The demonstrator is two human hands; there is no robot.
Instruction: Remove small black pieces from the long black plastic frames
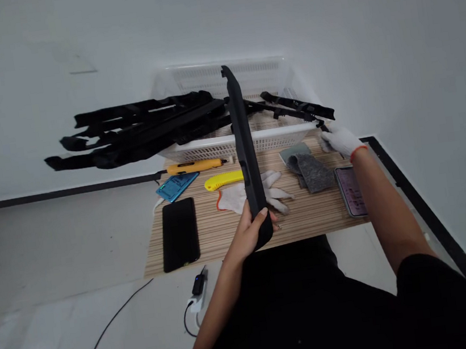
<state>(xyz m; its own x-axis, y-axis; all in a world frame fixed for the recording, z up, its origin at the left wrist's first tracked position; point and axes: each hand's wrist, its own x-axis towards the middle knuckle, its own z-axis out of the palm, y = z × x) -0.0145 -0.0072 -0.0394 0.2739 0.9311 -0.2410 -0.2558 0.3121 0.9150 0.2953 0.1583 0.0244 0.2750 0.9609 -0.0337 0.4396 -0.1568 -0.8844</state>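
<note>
My bare left hand point(254, 230) is closed around the lower end of a long black plastic trim piece point(246, 144), which stands tilted up over the table in front of the basket. My right hand point(341, 142), in a white knit glove with an orange cuff, is by the basket's front right corner. Its fingers are closed on something small and dark that I cannot make out. Under the trim piece lie an empty white glove point(233, 198) and a yellow utility knife point(223, 181), both partly hidden. A grey cloth point(312, 172) lies left of my right hand.
A white plastic basket point(283, 132) holds several black trim pieces point(154, 130), many jutting far out left. On the striped table point(210, 234) are a yellow electric screwdriver point(195, 167), a blue card-like item point(178, 187), a black phone point(179, 234) and a lit phone point(350, 192).
</note>
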